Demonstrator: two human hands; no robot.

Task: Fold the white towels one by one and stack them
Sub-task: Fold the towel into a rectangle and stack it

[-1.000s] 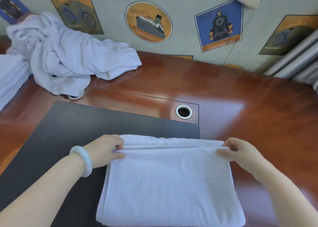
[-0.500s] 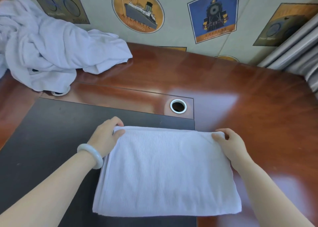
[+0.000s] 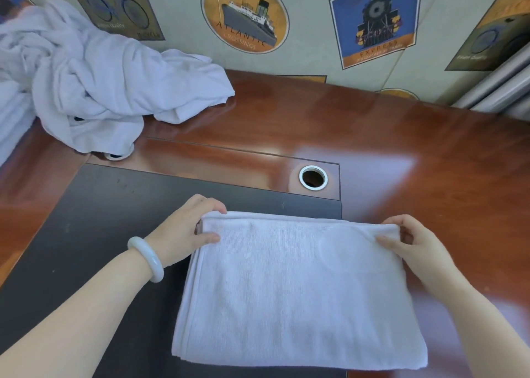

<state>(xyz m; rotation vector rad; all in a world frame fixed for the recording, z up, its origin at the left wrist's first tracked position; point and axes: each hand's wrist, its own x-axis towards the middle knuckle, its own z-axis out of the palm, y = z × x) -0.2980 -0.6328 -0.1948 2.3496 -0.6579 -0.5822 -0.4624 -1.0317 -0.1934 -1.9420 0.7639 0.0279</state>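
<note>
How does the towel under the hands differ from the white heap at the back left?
The folded towel lies flat, a neat rectangle; the crumpled towel pile is bunched and wrinkled. The left hand and right hand pinch the folded towel's far corners; nobody touches the pile. The folded towel lies partly on the black pad; the pile sits by the wall. Both are white.

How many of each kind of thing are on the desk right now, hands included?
Folded towel: 1
Heap of unfolded towels: 1, towels within uncountable
Cable hole: 2, the second half under the heap
Hands pinching the folded towel's far corners: 2, left hand, right hand
Total: 6
</note>
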